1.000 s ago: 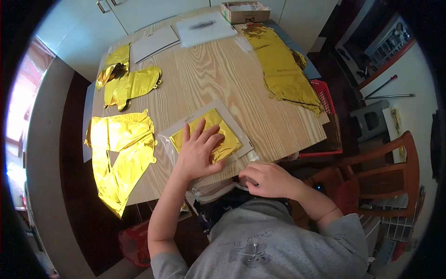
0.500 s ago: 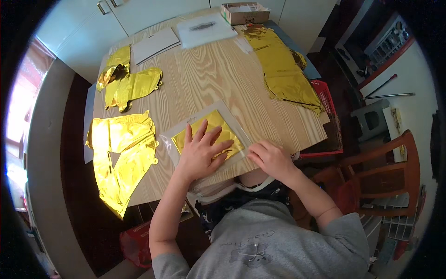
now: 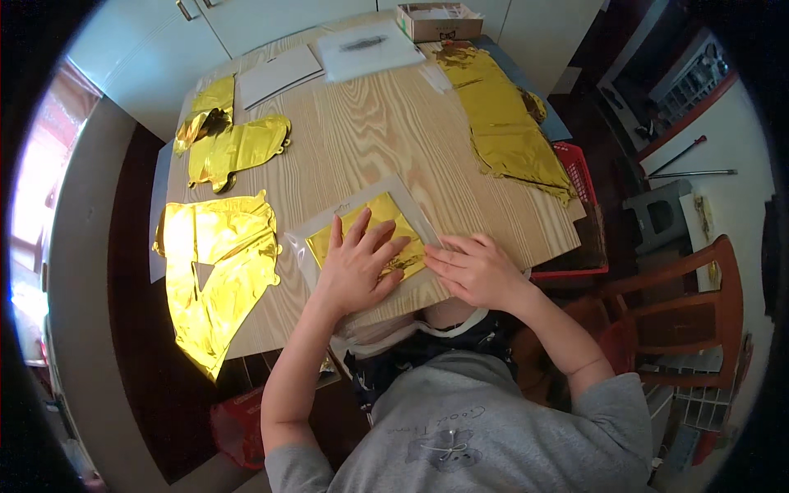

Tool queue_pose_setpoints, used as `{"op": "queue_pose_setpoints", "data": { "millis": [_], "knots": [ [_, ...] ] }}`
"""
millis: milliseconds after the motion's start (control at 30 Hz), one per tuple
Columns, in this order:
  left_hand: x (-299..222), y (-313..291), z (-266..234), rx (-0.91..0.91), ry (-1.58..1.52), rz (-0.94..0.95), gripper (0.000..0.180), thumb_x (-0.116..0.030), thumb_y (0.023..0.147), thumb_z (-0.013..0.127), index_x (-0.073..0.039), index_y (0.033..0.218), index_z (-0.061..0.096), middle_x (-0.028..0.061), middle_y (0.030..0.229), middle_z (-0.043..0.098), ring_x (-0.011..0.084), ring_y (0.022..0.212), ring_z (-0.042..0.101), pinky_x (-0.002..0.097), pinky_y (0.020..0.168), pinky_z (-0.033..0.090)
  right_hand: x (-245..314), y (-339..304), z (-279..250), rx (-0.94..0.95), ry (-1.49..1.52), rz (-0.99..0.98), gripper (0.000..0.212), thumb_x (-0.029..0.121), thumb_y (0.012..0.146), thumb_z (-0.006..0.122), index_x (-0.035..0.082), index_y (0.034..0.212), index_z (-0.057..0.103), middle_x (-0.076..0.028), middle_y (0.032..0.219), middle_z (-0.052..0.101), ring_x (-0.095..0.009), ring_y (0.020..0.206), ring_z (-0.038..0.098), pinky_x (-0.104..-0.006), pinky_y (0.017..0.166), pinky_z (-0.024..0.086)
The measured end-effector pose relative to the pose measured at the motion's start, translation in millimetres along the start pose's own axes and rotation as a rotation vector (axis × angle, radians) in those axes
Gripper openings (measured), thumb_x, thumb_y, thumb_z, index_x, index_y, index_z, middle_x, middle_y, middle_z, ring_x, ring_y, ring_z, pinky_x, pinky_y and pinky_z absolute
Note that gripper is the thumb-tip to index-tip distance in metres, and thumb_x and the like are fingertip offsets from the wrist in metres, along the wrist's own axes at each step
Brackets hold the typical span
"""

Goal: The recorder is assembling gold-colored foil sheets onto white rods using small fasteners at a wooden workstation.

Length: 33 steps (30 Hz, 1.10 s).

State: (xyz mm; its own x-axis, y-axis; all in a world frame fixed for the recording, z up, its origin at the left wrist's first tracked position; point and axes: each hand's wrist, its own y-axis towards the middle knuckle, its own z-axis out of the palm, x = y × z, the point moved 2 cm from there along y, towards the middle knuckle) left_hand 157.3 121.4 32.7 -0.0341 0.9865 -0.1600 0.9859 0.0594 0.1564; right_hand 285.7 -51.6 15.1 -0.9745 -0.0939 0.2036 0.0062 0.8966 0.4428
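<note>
Right hand [image 3: 477, 269] has come up from the table edge to the package's right side; fingers extended, tips at the foil's corner (can't tell if they pinch plastic). Left hand [image 3: 355, 267] still open, spread flat on the folded gold foil [image 3: 381, 206], so both hands now bear on the package. Foil square over pale backing card [image 3: 403, 200], clear plastic sleeve [image 3: 299, 240] crinkled at left, near table edge. Beyond: creased, mirror-shiny flat foil balloon [image 3: 234, 222]; woodgrain tabletop [image 3: 370, 140]; farthest, open cardboard box [image 3: 440, 30].

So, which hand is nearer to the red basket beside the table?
Right. The right hand is left of the basket, at the edge of the folded gold foil; the left hand lies on it, farther left.
</note>
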Motion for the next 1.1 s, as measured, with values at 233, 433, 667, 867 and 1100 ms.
{"op": "queue_pose_setpoints", "data": {
  "millis": [233,433,667,867,1100],
  "knots": [
    [3,-1,1,-0.008,0.007,0.007,0.048,-0.037,0.079,0.054,-0.015,0.121,0.048,0.0065,0.127,0.046,0.0349,0.129,0.031,0.0611,0.104,0.014,-4,0,0,-0.056,0.102,0.072,0.031,0.020,0.077,0.063,0.010,0.107,0.063,-0.003,0.114,0.060,-0.017,0.101,0.056,-0.0319,0.083,0.040],
    [3,-1,2,0.000,0.025,0.011,0.047,-0.037,0.079,0.054,-0.015,0.120,0.049,0.0065,0.127,0.046,0.0349,0.129,0.030,0.0613,0.104,0.014,-1,4,-3,-0.111,-0.052,-0.013,0.025,0.017,0.072,0.063,0.008,0.096,0.063,-0.003,0.102,0.062,-0.015,0.089,0.058,-0.0302,0.079,0.043],
    [4,-3,1,0.010,0.022,0.004,0.047,-0.038,0.081,0.054,-0.014,0.121,0.049,0.0072,0.129,0.045,0.0344,0.129,0.030,0.0588,0.106,0.011,6,8,-3,-0.097,-0.139,-0.038,0.021,0.014,0.072,0.058,0.008,0.092,0.062,-0.003,0.098,0.062,-0.015,0.088,0.058,-0.0292,0.078,0.043],
    [7,-4,4,-0.007,-0.033,-0.026,0.038,-0.031,0.085,0.051,-0.015,0.120,0.051,0.0054,0.128,0.047,0.0334,0.129,0.031,0.0576,0.106,0.012,40,18,-13,-0.108,-0.083,-0.068,0.021,0.015,0.074,0.056,0.007,0.092,0.062,-0.004,0.104,0.060,-0.017,0.099,0.055,-0.0315,0.086,0.041],
    [16,-1,9,-0.083,-0.039,-0.031,0.029,-0.024,0.089,0.048,-0.017,0.117,0.054,0.0036,0.125,0.050,0.0328,0.127,0.034,0.0574,0.105,0.016,98,34,27,-0.050,0.215,-0.212,0.022,0.015,0.073,0.059,0.008,0.093,0.062,-0.004,0.100,0.058,-0.018,0.097,0.054,-0.0333,0.085,0.042]
  ]
}}
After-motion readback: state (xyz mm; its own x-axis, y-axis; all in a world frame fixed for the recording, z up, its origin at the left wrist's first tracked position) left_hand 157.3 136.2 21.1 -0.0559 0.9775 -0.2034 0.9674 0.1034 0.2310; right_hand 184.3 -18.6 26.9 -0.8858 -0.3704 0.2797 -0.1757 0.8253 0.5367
